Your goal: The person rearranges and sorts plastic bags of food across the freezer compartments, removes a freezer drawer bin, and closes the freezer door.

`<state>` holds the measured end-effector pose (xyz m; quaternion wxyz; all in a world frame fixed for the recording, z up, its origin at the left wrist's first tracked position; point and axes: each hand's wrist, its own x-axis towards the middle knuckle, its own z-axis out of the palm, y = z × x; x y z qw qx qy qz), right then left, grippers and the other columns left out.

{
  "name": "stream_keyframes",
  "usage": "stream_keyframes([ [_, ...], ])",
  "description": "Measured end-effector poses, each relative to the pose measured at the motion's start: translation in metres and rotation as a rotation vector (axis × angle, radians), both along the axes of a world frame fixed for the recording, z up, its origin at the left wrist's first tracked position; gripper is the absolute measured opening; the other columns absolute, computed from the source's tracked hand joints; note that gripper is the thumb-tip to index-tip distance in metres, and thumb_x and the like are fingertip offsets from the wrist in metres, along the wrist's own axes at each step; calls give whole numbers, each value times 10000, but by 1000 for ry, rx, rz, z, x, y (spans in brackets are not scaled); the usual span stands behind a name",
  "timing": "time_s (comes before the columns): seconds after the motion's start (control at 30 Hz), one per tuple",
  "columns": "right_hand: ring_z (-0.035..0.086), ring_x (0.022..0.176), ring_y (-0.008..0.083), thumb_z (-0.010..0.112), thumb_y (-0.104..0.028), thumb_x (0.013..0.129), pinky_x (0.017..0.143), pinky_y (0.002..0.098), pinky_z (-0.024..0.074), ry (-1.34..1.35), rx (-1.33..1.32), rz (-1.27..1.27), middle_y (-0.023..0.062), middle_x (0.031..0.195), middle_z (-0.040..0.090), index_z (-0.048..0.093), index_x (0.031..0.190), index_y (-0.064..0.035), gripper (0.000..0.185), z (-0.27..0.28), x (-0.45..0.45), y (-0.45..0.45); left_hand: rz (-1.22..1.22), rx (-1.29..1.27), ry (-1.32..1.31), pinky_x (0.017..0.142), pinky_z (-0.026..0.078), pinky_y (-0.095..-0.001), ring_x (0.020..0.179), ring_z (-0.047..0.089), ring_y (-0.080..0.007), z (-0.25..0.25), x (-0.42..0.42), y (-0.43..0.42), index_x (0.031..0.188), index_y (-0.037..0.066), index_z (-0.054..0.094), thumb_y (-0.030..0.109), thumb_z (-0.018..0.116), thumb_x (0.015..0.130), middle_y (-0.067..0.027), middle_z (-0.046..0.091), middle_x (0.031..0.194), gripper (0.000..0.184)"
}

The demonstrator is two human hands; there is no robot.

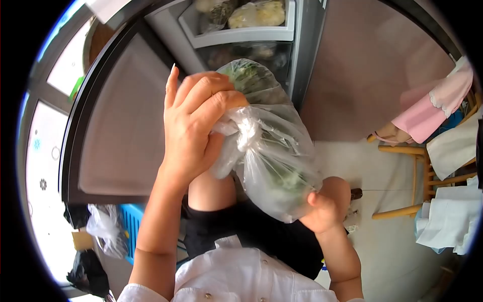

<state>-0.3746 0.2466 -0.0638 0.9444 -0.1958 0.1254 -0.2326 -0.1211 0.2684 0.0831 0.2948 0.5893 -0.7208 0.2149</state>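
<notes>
Floor: pale tiles point(387, 171) show on the right, below a wide brown panel point(372, 65).
Fridge: the fridge point(308, 50) stands open in front of the person, its brown door point(123, 126) swung out to the left.
Chair: a wooden chair point(420, 166) is at the far right, with white cloths point(448, 214) and a pink garment point(425, 118) hung about it.
Clothes: the person wears a white shirt point(236, 277) and black shorts point(241, 224).
Drawer: a white drawer point(241, 38) sits in the upper part of the view, holding bagged food point(256, 14).
Clear bag: the clear bag point(274, 146) is between the two hands, above the lap and in front of the fridge, with leafy greens point(246, 75) inside.
Basket: a blue basket point(130, 226) shows below the door, beside a white plastic bag point(106, 229); a black bag point(88, 272) lies lower left.
Left hand: the left hand point(198, 110) has its fingers bent onto the gathered plastic, little finger raised; their exact grip cannot be told.
Right hand: the right hand point(322, 211) cups the bag's lower right end, thumb on the plastic, other fingers hidden.
Knot: the plastic bunches tightly point(247, 133) beside the left fingers.
</notes>
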Motion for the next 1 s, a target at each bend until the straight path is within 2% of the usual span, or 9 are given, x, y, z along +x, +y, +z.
stream_keyframes([
  [0.07,537,1231,260,760,-289,825,1047,417,424,-32,35,-9,105,1351,551,424,1400,0,726,5,21,-9,-11,-50,-60,1045,351,-480,994,604,-275,-3,14,-28,865,56,679,23,559,648,-96,624,975,250],
  [0.17,542,1224,242,769,-245,817,1048,410,421,-56,-23,-19,87,1329,565,454,1381,-32,680,27,57,-36,-72,-259,12,857,450,-431,904,591,-270,-9,40,-75,856,105,702,5,567,601,-68,625,969,306],
  [0.23,542,1223,238,769,-230,816,1047,410,423,-84,-103,7,83,1315,573,469,1368,-44,655,25,80,-61,1,-345,32,666,472,-349,808,590,-234,-3,50,-98,867,129,722,-20,581,608,-53,594,896,330],
  [0.37,544,1185,202,791,-251,789,1030,393,418,-107,-190,-26,62,1258,602,512,1329,-47,641,45,122,-108,-27,-375,92,549,468,-330,595,581,-233,12,74,-141,912,135,718,-53,567,671,-31,558,774,340],
  [0.53,572,1175,231,757,-221,832,1044,421,411,-147,-184,-43,79,1266,616,536,1314,-44,559,41,155,-143,39,-311,124,584,502,-358,648,656,-273,16,94,-176,1053,174,695,-19,561,737,-87,681,768,394],
  [0.73,577,1140,209,760,-207,829,1007,411,431,-124,-211,-112,61,1209,641,579,1260,-57,490,33,171,-160,29,-288,208,636,535,-359,652,669,-293,5,107,-191,1075,150,711,-34,558,718,-136,688,765,430],
  [0.83,525,1191,196,792,-239,797,997,377,440,-112,-224,-81,46,1245,581,474,1355,-92,659,34,174,-162,37,-301,244,615,537,-331,593,650,-280,1,104,-193,1055,132,722,-63,553,710,-125,682,740,431],
  [0.9,525,1191,197,793,-230,796,997,378,443,-120,-225,-109,50,1254,574,461,1364,-91,672,33,181,-166,84,-214,262,739,533,-311,750,681,-237,2,107,-195,1129,100,693,-20,583,790,-124,713,871,377],
  [1.0,522,1195,196,790,-211,800,1000,383,445,-139,-237,-155,55,1273,558,430,1385,-92,697,37,194,-172,0,-202,318,789,506,-244,831,678,-114,6,106,-204,1149,83,696,-95,455,798,-75,733,942,461],
])
